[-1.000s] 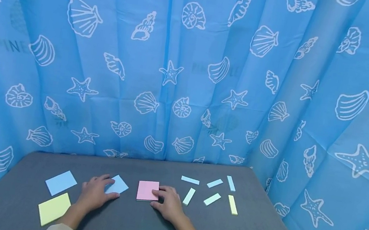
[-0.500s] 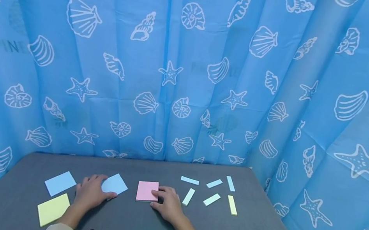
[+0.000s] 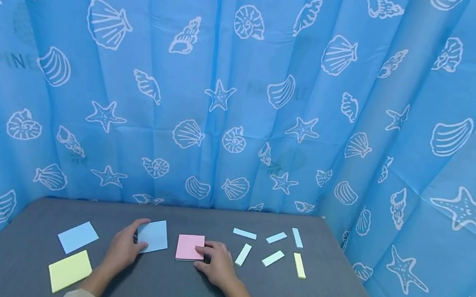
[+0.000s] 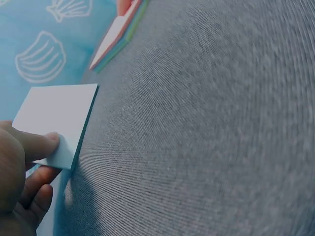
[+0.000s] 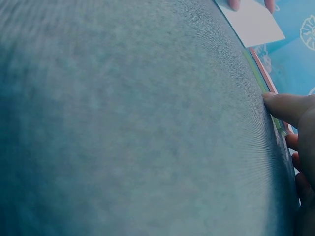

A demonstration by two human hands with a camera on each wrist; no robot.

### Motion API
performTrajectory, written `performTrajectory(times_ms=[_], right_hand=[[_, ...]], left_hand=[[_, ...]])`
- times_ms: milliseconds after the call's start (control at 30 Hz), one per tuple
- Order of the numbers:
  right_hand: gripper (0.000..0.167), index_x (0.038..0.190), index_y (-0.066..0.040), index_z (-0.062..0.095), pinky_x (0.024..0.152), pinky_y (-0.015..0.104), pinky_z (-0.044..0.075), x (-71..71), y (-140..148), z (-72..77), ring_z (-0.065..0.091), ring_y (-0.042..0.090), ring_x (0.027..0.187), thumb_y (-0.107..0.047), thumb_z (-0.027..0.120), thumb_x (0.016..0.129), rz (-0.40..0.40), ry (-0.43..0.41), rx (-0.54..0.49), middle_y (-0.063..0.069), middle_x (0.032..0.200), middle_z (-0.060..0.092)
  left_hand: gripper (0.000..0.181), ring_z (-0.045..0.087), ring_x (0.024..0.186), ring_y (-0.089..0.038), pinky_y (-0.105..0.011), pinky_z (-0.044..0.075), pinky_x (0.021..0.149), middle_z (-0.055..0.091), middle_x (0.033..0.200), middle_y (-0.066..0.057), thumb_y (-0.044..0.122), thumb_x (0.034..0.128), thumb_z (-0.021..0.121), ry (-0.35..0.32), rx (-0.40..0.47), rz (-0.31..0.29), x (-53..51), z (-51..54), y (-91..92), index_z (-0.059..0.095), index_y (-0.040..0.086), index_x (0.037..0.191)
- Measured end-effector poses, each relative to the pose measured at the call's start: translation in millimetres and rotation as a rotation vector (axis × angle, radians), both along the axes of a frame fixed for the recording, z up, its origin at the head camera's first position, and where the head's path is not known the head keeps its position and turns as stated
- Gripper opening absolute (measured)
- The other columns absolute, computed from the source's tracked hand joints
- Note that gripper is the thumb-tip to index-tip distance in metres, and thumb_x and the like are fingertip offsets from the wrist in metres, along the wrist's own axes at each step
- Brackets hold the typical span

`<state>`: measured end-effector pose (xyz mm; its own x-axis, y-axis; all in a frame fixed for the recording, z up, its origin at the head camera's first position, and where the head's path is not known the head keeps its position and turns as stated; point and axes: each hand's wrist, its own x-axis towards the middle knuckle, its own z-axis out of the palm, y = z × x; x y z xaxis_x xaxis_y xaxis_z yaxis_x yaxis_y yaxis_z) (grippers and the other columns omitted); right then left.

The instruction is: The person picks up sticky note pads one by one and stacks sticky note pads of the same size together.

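My left hand [image 3: 124, 247] pinches a square light-blue sticky note pad [image 3: 153, 236] by its left side. In the left wrist view, its thumb lies on top of the pad [image 4: 59, 113] and fingers show beneath it. Just to the right, a pink sticky note pad [image 3: 188, 246] tops a small stack; a green and a blue layer show under it in the left wrist view. My right hand [image 3: 219, 265] holds this stack at its right side, the thumb against the near edge [image 5: 258, 73] in the right wrist view.
On the grey table [image 3: 163, 290], a blue rectangular pad [image 3: 78, 237] and a yellow one [image 3: 70, 271] lie at the left. Several narrow note strips, among them a yellow one [image 3: 299, 266], lie at the right. A blue shell-print curtain [image 3: 245, 94] hangs behind.
The light-blue pad has turned from a diamond angle to nearly square with the pink stack and shifted slightly right. My left hand has shifted with it. My right hand stays on the stack.
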<state>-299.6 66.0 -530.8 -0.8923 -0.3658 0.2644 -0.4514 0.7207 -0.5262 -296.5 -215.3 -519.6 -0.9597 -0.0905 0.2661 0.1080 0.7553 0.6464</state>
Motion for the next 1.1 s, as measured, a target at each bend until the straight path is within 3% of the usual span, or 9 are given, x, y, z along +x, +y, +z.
performTrajectory(times_ms=[167, 333, 567, 833, 1000, 1100], right_hand=[[0.039, 0.123, -0.019, 0.070, 0.099, 0.051, 0.040, -0.3, 1, -0.9, 0.049, 0.028, 0.122, -0.027, 0.077, 0.085, -0.005, -0.009, -0.005, 0.006, 0.128, 0.059], [0.039, 0.123, -0.019, 0.070, 0.099, 0.050, 0.039, -1.6, 1, -2.9, 0.049, 0.028, 0.122, -0.026, 0.077, 0.085, -0.002, -0.005, 0.000, 0.005, 0.128, 0.060], [0.039, 0.123, -0.019, 0.069, 0.100, 0.049, 0.039, -1.2, 0, -3.5, 0.048, 0.027, 0.123, -0.027, 0.076, 0.085, 0.005, -0.004, -0.001, 0.005, 0.128, 0.060], [0.038, 0.122, -0.018, 0.069, 0.100, 0.049, 0.038, 0.7, -2, -0.9, 0.048, 0.027, 0.123, -0.028, 0.075, 0.086, 0.018, 0.019, 0.023, 0.005, 0.128, 0.060], [0.045, 0.128, -0.015, 0.064, 0.101, 0.049, 0.038, 1.0, -2, -1.2, 0.048, 0.027, 0.125, -0.029, 0.074, 0.086, 0.006, 0.025, 0.037, 0.003, 0.130, 0.060], [0.053, 0.135, -0.013, 0.058, 0.102, 0.050, 0.037, 1.8, 0, -1.1, 0.047, 0.028, 0.126, -0.028, 0.074, 0.086, 0.000, 0.017, 0.029, 0.005, 0.132, 0.059]], left_hand=[[0.075, 0.051, 0.069, -0.018, -0.035, 0.042, 0.063, 0.052, 0.085, -0.006, 0.003, 0.0849, 0.074, -0.019, 0.138, -0.002, -1.6, -0.9, 0.2, 0.036, 0.010, 0.149], [0.084, 0.053, 0.069, -0.018, -0.035, 0.043, 0.066, 0.061, 0.083, -0.006, 0.008, 0.0884, 0.071, -0.059, 0.275, 0.021, 0.5, -1.5, 1.9, 0.019, 0.008, 0.155], [0.080, 0.058, 0.072, -0.019, -0.037, 0.044, 0.070, 0.068, 0.084, -0.006, 0.013, 0.0905, 0.070, -0.089, 0.386, 0.059, 3.2, -2.9, 9.8, 0.021, 0.005, 0.154], [0.076, 0.059, 0.069, -0.018, -0.042, 0.043, 0.079, 0.068, 0.078, -0.003, 0.015, 0.0922, 0.068, -0.158, 0.374, -0.033, 7.4, -0.2, 25.8, 0.022, 0.003, 0.152], [0.070, 0.055, 0.062, -0.016, -0.038, 0.044, 0.068, 0.061, 0.071, 0.000, 0.013, 0.0907, 0.069, -0.123, 0.243, -0.054, 7.9, -3.6, 38.0, 0.032, 0.002, 0.149], [0.064, 0.052, 0.068, -0.016, -0.037, 0.043, 0.067, 0.057, 0.076, 0.001, 0.016, 0.0888, 0.072, -0.107, 0.138, -0.048, 7.7, -5.0, 46.0, 0.042, 0.003, 0.143]])
